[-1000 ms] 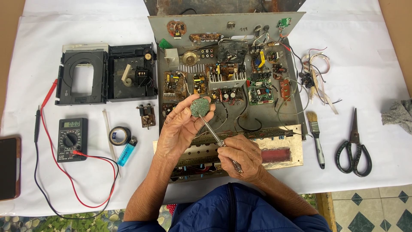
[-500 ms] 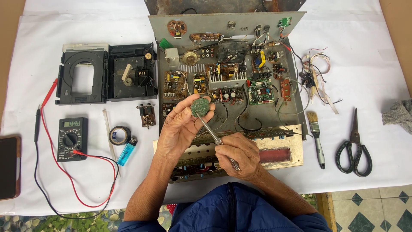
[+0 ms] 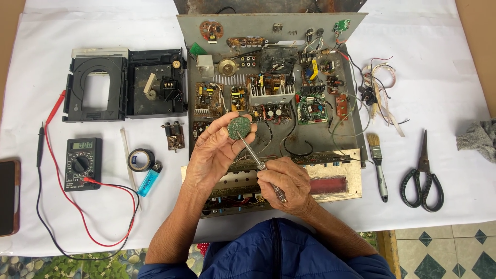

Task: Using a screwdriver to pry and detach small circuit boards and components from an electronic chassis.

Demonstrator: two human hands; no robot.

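Round green board [image 3: 238, 126] sits pinched in the left hand [image 3: 214, 152], held up over the near part of the open chassis [image 3: 268, 31]. The left fingers [image 3: 219, 135] curl closed around its left and near edge, with the thumb against its right side, so the disc faces up towards the camera. The right hand [image 3: 287, 183] is closed in a pen grip on a thin metal tool [image 3: 258, 160], its handle end sticking out near the knuckles. The tool slants up and left, and its tip meets the near edge of the board, just beside the left thumb. Both hands hover above the brass-coloured front panel [image 3: 330, 181], which lies along the near side of the chassis.

Left of the hands lie a tape roll [image 3: 140, 159], a blue lighter [image 3: 149, 181] and a multimeter [image 3: 82, 164] with red and black leads. Farther left and far, a black disc tray unit [image 3: 124, 85] lies open. Right of the chassis lie a small brush [image 3: 377, 165] and scissors [image 3: 423, 173], with a grey rag [image 3: 478, 139] at the right edge. Everything rests on a white cloth [image 3: 444, 62].
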